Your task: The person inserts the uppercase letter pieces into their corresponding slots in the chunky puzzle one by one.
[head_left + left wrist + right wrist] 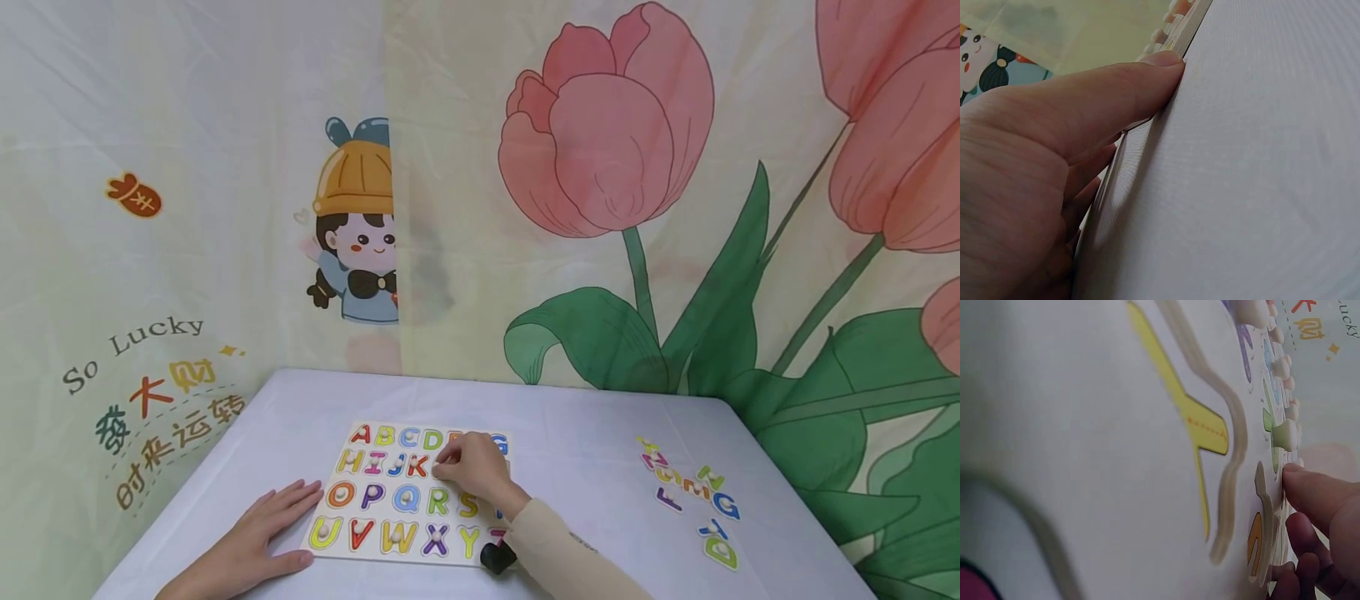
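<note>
Rt hand [476,471], grasp unclear: over white alphabet board [417,558], rt of knobbed red K [417,467]; lt hand [270,533] released, lt edge.

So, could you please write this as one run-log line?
left hand: at left edge of alphabet board; right hand: beside letter K, hold unclear; loose letters: right of board

The right grip [480,468] hides (in the head view) part of the alphabet board [390,481].

At nine o'clock my left hand [1029,150] reaches its thumb [1129,87] to the edge of a knobbed board [1193,28] near twelve; white cloth [1254,169] spreads at three, a cartoon figure [994,65] at ten.
</note>
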`<action>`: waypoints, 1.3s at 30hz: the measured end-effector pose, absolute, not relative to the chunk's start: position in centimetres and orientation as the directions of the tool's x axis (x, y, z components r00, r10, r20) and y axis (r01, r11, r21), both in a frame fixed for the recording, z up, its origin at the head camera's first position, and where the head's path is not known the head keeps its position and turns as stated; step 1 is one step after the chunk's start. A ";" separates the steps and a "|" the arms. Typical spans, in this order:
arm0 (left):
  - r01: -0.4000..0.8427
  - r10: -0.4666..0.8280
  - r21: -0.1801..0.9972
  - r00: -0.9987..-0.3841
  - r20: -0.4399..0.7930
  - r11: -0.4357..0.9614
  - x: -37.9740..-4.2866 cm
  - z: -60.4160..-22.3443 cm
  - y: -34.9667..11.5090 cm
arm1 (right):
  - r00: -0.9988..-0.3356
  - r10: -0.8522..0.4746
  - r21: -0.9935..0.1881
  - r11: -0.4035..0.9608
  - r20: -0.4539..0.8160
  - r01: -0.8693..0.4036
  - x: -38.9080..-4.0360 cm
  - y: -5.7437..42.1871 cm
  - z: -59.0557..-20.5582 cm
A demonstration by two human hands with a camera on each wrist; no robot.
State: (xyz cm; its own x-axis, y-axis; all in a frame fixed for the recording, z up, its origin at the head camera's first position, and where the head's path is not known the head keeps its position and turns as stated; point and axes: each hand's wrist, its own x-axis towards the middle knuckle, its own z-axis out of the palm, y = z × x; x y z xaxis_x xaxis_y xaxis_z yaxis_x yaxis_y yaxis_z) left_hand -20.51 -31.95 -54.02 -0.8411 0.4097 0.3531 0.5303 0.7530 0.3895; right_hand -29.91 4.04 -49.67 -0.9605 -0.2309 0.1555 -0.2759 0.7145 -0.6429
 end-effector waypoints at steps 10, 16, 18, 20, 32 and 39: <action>0.530 0.410 0.407 -0.843 0.347 0.744 -20.1 -53.9 -31.8 | -0.936 -0.331 -0.716 0.625 0.118 -0.311 -29.7 5.8 -48.9; 0.530 0.417 0.407 -0.844 0.337 0.744 -20.2 -53.5 -31.7 | -0.911 -0.385 -0.691 0.619 0.146 -0.372 -29.4 11.6 -46.6; 0.512 0.406 0.416 -0.856 0.320 0.751 -20.2 -53.4 -31.7 | -0.897 -0.411 -0.661 0.631 0.160 -0.407 -29.2 14.4 -46.0; 0.501 0.401 0.420 -0.863 0.308 0.756 -20.2 -53.3 -31.8 | -0.885 -0.435 -0.631 0.643 0.167 -0.434 -28.9 17.5 -45.6; 0.486 0.388 0.429 -0.872 0.299 0.761 -20.3 -53.7 -31.9 | -0.864 -0.486 -0.539 0.696 0.132 -0.474 -25.8 34.7 -45.8; 0.507 0.398 0.423 -0.858 0.323 0.751 -20.3 -53.8 -31.9 | -0.858 -0.505 -0.521 0.709 0.097 -0.476 -25.3 40.0 -46.5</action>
